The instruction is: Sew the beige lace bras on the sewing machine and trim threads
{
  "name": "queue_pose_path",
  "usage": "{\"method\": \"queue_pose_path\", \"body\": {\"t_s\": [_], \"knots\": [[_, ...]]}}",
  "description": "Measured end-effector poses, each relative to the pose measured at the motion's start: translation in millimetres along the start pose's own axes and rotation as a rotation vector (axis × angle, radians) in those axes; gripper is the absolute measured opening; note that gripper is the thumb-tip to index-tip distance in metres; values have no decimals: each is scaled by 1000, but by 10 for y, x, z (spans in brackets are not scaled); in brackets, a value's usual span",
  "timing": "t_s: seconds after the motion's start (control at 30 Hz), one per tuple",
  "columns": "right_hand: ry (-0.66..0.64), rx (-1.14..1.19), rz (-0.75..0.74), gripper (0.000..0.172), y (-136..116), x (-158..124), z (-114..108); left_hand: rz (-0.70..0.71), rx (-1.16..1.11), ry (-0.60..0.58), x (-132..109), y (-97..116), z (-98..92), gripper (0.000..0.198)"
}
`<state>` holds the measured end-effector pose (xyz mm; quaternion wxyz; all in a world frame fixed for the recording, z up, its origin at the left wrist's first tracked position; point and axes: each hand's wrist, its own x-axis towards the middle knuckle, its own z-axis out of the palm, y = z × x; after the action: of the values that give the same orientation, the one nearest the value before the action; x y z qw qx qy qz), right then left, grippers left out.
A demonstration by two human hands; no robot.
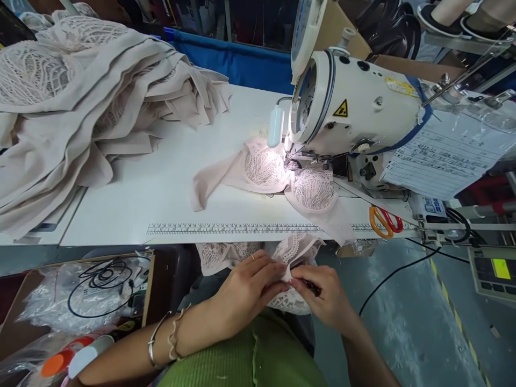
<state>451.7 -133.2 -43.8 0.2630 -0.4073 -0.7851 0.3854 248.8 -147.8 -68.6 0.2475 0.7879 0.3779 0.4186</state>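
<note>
Over the lap, a pale pink lace bra point(296, 252) hangs just below the table's front edge. My left hand point(245, 293) pinches its fabric between thumb and fingers. Close beside it, my right hand point(328, 295) is closed on the same piece, fingertips nearly touching the left ones. A small dark object point(313, 288) shows in the right palm; its kind is mostly hidden. Another lace bra point(264, 166) lies on the table, its middle under the needle area of the lit sewing machine point(355, 102).
A large heap of bras point(133, 91) covers the table's left side. Orange-handled scissors point(381, 222) and red-handled scissors point(392, 219) lie at the front right, near a printed ruler point(234, 229). A box point(151, 290) with plastic bags and cable stands lower left.
</note>
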Motion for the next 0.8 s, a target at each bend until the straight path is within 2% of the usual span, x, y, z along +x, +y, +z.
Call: {"method": "queue_pose_path", "body": {"t_s": [0.17, 0.23, 0.3, 0.37, 0.47, 0.53, 0.6, 0.67, 0.8], "knots": [[128, -145, -141, 20, 80, 3, 134, -19, -16, 37, 57, -116, -31, 2], [226, -287, -181, 25, 152, 7, 122, -36, -19, 82, 85, -113, -93, 7], [272, -389, -194, 30, 225, 7, 98, -97, -87, 89, 110, -103, -163, 9], [206, -304, -186, 29, 278, -1, 64, -209, -211, 58, 131, -113, -244, 10], [17, 68, -103, 29, 318, -45, -33, -401, -431, 33, 147, -193, -381, 10], [-84, 250, -36, 39, 348, -93, -136, -493, -546, 57, 136, -280, -468, 7], [-123, 311, -3, 41, 390, -142, -248, -540, -607, 104, 105, -369, -535, 6], [-78, 271, 0, 36, 431, -174, -337, -564, -612, 157, 62, -437, -573, 9], [120, 69, -66, 21, 438, -163, -366, -584, -541, 227, -9, -482, -572, 10]]}}
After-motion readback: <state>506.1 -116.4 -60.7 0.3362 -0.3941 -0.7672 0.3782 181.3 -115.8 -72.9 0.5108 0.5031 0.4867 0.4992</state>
